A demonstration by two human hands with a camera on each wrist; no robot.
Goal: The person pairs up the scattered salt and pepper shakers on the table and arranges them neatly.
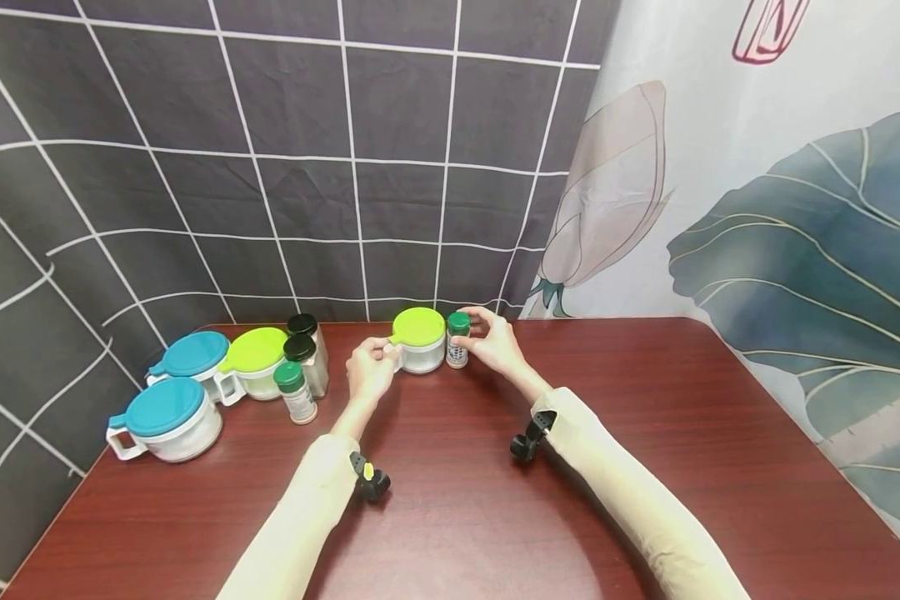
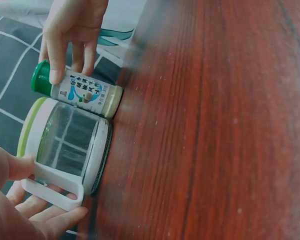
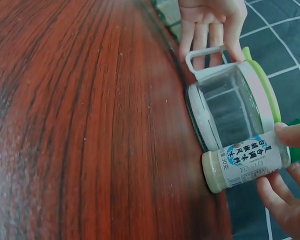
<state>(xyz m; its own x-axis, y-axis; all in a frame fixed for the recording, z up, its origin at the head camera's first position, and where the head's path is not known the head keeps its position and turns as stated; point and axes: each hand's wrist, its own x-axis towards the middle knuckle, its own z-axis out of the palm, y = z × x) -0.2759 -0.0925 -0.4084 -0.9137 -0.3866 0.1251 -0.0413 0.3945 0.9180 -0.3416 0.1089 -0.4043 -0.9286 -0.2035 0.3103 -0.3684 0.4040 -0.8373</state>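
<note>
At the table's back edge stands a clear seasoning jar [image 1: 420, 329] with a lime-green lid and a white handle [image 2: 55, 192]. My left hand [image 1: 370, 368] grips that handle, thumb on top and fingers behind it in the left wrist view. Just right of the jar, a spice shaker [image 3: 250, 161] with a green cap and a printed label stands upright. My right hand [image 1: 501, 348] pinches it near the cap between thumb and fingers. In the right wrist view the shaker overlaps the jar's side, and pale powder shows at its base.
On the left stand two blue-lidded jars [image 1: 167, 408], another lime-lidded jar [image 1: 257, 350], a second green-capped shaker [image 1: 297, 396] and two black-capped shakers [image 1: 302, 348]. A tiled-pattern cloth [image 1: 292, 192] rises behind the red-brown table [image 1: 450, 500].
</note>
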